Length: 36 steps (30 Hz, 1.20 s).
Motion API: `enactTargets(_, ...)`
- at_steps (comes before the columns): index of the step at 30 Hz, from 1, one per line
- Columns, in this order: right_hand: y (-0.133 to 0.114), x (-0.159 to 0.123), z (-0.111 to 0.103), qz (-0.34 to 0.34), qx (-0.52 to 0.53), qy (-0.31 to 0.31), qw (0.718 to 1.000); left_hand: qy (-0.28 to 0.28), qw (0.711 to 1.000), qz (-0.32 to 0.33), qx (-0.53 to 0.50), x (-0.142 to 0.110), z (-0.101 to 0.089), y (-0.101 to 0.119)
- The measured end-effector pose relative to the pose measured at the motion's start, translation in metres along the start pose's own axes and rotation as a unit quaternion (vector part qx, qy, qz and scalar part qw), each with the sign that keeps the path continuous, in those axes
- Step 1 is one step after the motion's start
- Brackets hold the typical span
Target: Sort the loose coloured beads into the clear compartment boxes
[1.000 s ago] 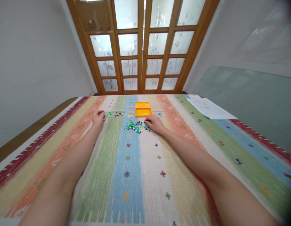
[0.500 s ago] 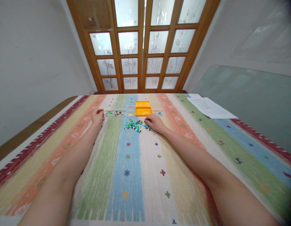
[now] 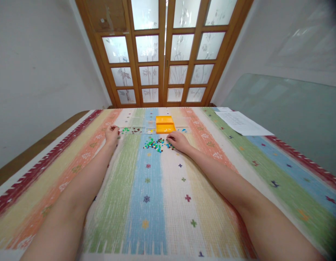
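A heap of small coloured pieces (image 3: 155, 144) lies on the striped cloth (image 3: 157, 188). My right hand (image 3: 178, 140) rests at the heap's right edge, fingers curled down onto the pieces; what they pinch is too small to make out. My left hand (image 3: 112, 132) lies with fingers curled at the left end of a clear compartment tray (image 3: 135, 130), which holds green, dark red and other sorted pieces. An orange tray (image 3: 164, 124) sits just behind the heap.
A sheet of paper (image 3: 241, 123) lies at the far right of the table. A glass pane (image 3: 287, 112) leans on the right. Wooden glazed doors (image 3: 165, 54) stand behind the table's far edge.
The view has shifted slightly, so everything sits a little higher in the frame. Both hands stay in the same places beside the tray and the heap.
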State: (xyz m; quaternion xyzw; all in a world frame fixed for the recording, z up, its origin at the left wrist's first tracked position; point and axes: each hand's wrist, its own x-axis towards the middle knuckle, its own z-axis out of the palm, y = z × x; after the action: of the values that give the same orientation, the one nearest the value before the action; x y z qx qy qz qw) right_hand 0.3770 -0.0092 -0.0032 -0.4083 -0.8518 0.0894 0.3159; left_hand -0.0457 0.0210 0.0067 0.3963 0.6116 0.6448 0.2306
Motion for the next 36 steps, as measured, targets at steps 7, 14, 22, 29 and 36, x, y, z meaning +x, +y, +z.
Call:
enactTargets(7,0.002,0.0,0.002,-0.001,0.004,0.005,1.0,-0.004,0.998,0.068,0.018,0.0,0.002,0.0)
enactTargets(14,0.0,-0.001,0.0,-0.009,0.01,0.005,1.0,-0.248,0.919,0.245,0.183,-0.041,0.017,0.017)
enactTargets(22,0.002,-0.001,0.002,-0.007,0.01,0.006,1.0,-0.428,0.764,0.395,0.278,-0.081,0.034,0.035)
enactTargets(29,0.0,-0.001,0.001,0.001,0.035,0.006,0.999,-0.429,0.761,0.403,0.272,-0.085,0.034,0.033)
enactTargets(36,-0.01,-0.004,-0.018,-0.056,0.032,-0.068,0.996,-0.434,0.757,0.407,0.271,-0.091,0.033,0.036)
